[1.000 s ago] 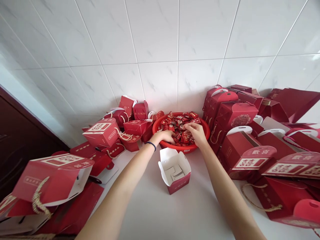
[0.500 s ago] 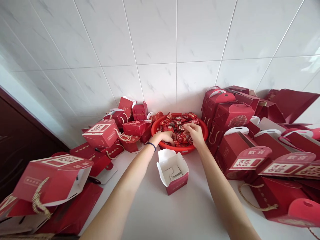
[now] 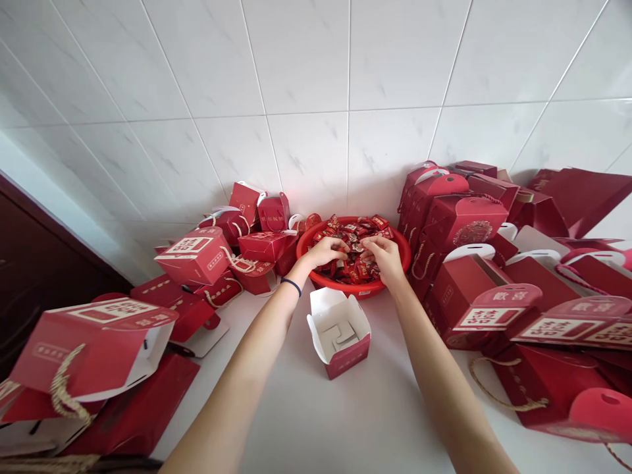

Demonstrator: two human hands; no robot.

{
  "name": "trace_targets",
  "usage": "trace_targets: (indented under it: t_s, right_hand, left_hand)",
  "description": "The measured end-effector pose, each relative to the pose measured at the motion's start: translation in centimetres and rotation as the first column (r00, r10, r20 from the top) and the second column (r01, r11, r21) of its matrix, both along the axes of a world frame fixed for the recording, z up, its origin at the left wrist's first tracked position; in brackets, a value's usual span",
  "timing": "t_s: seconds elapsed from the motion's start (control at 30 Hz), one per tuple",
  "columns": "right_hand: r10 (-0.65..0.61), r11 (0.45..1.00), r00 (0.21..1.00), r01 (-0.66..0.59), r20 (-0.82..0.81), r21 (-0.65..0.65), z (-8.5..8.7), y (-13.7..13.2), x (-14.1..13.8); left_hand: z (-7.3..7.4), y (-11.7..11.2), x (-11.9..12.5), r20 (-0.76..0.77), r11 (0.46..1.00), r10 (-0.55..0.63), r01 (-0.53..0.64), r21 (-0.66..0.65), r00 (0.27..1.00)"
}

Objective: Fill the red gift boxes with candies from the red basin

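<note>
A round red basin (image 3: 403, 263) stands against the wall, heaped with small red-wrapped candies (image 3: 360, 268). Over the left part of the heap is my left hand (image 3: 328, 251), its fingers curled in toward the thumb; a dark band circles that wrist. My right hand (image 3: 384, 257) is over the right part of the heap, fingertips pinched together. Whatever either hand grips is too small to make out. Between my forearms, just in front of the basin, an open red box (image 3: 348, 355) with a white inside stands upright, its white flap raised at the back.
Red gift boxes (image 3: 195, 253) with rope handles are piled on the left, near a larger tipped box (image 3: 93, 349). More red boxes (image 3: 467, 227) are stacked along the right, several with raised flaps. A white tiled wall (image 3: 306, 151) rises behind the white table (image 3: 316, 421).
My left hand has lifted out of the candies and shifted slightly up and left. The right hand stays over the heap with its fingers pinched. The view has tilted slightly.
</note>
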State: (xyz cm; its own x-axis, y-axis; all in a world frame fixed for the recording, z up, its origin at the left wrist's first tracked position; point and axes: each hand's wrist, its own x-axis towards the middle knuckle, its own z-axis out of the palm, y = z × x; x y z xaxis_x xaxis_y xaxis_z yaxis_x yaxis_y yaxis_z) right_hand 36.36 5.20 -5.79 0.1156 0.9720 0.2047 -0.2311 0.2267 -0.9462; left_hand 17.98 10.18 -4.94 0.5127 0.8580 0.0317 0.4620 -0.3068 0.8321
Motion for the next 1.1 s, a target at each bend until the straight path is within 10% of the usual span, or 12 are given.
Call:
trace_targets:
  t_s: [0.57,1.1]
  right_hand:
    - [-0.005,1.0,1.0,0.005,0.013,-0.008,-0.2,0.1,0.0]
    - [0.183,0.983,0.982,-0.183,0.038,-0.018,0.4,-0.6,-0.3]
  left_hand:
    - [-0.7,0.0,0.6,-0.348,0.992,-0.089,0.115,0.054,0.933]
    - [2.3,-0.6,1.9,0.043,0.982,0.001,-0.009,0.187,0.999]
